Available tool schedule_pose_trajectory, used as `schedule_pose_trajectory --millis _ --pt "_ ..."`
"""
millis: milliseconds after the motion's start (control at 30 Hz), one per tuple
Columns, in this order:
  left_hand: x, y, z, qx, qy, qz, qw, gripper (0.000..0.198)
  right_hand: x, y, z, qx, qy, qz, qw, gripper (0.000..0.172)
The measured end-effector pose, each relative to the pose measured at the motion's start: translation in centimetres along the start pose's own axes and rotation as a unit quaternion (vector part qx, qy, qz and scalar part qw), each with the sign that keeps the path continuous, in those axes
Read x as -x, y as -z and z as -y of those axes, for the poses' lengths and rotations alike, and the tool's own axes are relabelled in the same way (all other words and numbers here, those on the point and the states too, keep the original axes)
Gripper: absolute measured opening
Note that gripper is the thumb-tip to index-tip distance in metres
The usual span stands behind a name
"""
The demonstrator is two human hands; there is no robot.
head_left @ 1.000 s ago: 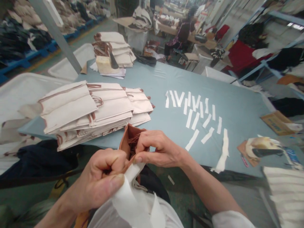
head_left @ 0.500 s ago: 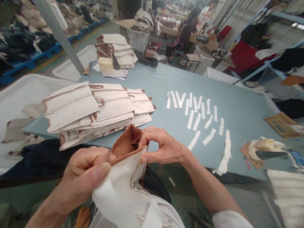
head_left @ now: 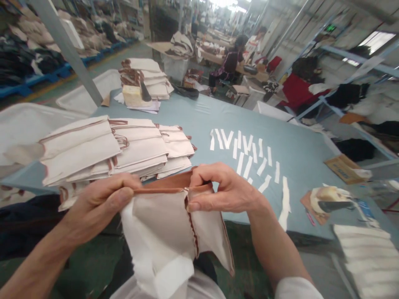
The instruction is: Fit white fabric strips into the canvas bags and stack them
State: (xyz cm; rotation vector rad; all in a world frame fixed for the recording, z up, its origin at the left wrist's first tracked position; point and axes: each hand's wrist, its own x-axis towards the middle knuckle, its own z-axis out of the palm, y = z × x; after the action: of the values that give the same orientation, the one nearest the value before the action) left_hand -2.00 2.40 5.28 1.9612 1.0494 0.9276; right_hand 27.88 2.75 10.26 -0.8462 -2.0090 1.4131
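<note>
I hold a cream cloth bag with a brown rim [head_left: 162, 220] in front of me, above the near edge of the blue table [head_left: 299, 153]. My left hand [head_left: 99, 199] pinches the brown top edge at its left end. My right hand [head_left: 224, 189] pinches the same edge at its right end. The rim is pulled flat and taut between them, and the bag hangs down with a white piece at its lower left.
A fanned pile of cream bags with brown trim [head_left: 106, 149] lies on the table's left. Several white strips [head_left: 249, 153] are laid out mid-table. A second stack of bags [head_left: 146, 79] stands at the far left corner. A person [head_left: 227, 66] sits beyond the table.
The bag's mouth was bunched and open between my hands. My hands have moved apart and pulled the brown rim out straight and closed, and the bag now hangs spread out.
</note>
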Motion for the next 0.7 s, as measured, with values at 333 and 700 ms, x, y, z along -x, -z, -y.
schedule_pose_trajectory --millis 333,700 --pt "-4.2 0.4 -4.2 -0.076 -0.209 0.1 0.97 0.013 -1.7 -0.1 1.6 0.054 0.021 0.002 0.998 0.045" --pt "-4.5 -0.8 -3.8 0.074 -0.045 0.189 0.978 0.024 -1.4 -1.3 1.1 0.116 -0.006 0.009 0.993 0.032"
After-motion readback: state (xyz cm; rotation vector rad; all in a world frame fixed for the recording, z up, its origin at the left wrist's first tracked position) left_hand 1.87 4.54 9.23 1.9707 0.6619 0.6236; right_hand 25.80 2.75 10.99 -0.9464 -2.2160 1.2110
